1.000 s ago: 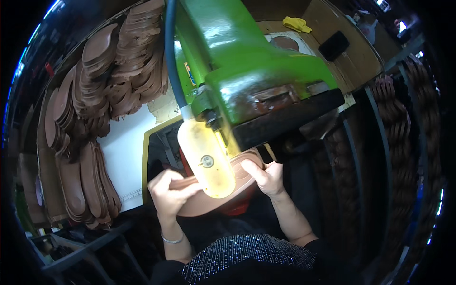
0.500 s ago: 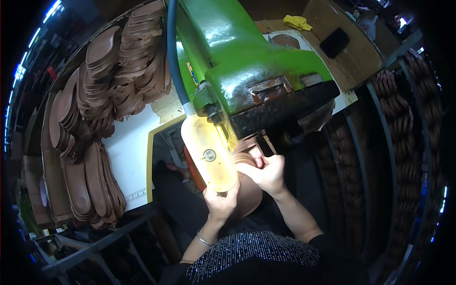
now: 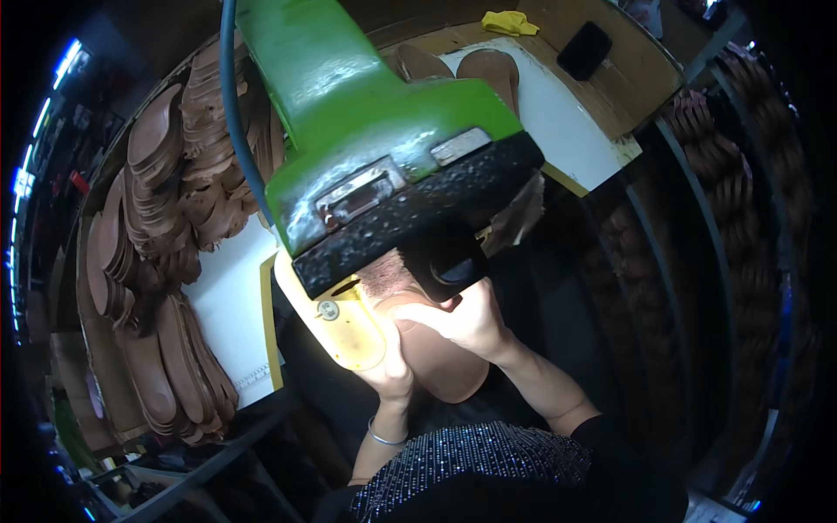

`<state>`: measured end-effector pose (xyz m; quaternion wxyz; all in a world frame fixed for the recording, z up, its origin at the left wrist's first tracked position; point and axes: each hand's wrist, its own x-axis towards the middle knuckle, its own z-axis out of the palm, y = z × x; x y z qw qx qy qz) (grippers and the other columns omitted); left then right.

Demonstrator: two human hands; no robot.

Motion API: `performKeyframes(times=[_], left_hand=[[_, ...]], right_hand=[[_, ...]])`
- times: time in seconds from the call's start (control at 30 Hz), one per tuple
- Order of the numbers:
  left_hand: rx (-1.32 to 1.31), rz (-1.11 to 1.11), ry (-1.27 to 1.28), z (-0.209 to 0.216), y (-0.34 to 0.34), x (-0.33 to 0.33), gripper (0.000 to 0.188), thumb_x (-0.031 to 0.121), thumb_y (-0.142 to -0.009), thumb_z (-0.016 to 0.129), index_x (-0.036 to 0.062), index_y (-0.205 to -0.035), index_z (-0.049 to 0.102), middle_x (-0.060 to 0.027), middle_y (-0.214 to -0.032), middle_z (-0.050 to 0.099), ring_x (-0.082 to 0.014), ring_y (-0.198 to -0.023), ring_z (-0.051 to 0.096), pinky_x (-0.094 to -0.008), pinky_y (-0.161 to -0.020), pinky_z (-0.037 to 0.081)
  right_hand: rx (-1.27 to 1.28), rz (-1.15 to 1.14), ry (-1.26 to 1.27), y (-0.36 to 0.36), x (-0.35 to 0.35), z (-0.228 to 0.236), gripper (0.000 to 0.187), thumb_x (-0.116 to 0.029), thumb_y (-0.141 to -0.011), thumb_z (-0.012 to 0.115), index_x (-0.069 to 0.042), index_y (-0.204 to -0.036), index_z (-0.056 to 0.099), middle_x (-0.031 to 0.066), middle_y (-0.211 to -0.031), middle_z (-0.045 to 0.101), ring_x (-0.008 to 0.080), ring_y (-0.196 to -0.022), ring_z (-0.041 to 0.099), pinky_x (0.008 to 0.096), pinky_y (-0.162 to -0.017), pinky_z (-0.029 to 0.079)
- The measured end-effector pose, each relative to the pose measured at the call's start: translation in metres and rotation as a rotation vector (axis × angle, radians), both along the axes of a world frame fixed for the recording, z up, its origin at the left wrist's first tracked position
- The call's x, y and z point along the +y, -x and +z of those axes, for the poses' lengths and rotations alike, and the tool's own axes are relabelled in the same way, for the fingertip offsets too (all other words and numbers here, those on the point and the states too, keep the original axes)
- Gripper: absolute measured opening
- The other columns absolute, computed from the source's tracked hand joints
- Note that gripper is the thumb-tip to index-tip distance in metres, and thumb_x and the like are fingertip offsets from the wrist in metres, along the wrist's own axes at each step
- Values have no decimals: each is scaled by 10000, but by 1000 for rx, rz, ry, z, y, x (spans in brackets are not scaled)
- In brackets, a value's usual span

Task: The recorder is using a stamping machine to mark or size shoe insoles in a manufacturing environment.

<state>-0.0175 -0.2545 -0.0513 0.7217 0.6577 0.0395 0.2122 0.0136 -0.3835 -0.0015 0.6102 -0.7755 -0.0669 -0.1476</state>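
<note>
Sole pressed up under green machine

Machine [image 3: 384,148] fills the middle, its black head overhanging the hands. Counter [image 3: 231,305] to the left carries stacked brown soles [image 3: 166,218]. Sole [image 3: 440,357] lies beneath the head, long axis running from the person toward the machine. Right hand [image 3: 466,318] grips its top edge; left hand [image 3: 388,370] clasps its left side, beside the yellow guard [image 3: 344,327].

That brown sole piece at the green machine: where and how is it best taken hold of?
Probably by its two long edges, one hand from each side, as the left hand and right hand grip it now. The brown sole is flat and elongated, its far end tucked under the green machine, so only the near rounded end and sides are free.
</note>
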Motion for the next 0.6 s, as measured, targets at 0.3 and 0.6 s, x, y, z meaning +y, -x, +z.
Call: performKeyframes(times=[0.3, 0.6], left_hand=[[-124, 273, -751, 17, -8, 119, 286, 116, -867, 532, -60, -1092, 546, -172, -1089, 579, -235, -922, 592, -319, -855, 446], [530, 1108, -1789, 12, 11, 294, 530, 489, -883, 494, 59, -1179, 580, -174, -1356, 405, -420, -1203, 341, -509, -977, 328]], right_hand=[[233, -180, 140, 27, -99, 77, 336, -115, -805, 663, 23, -1081, 530, 109, -880, 662, 131, -754, 644, 249, -617, 504], [-436, -738, -596, -38, -137, 46, 368, -99, -885, 566, 19, -1189, 395, 131, -991, 575, 126, -659, 594, 212, -502, 504]])
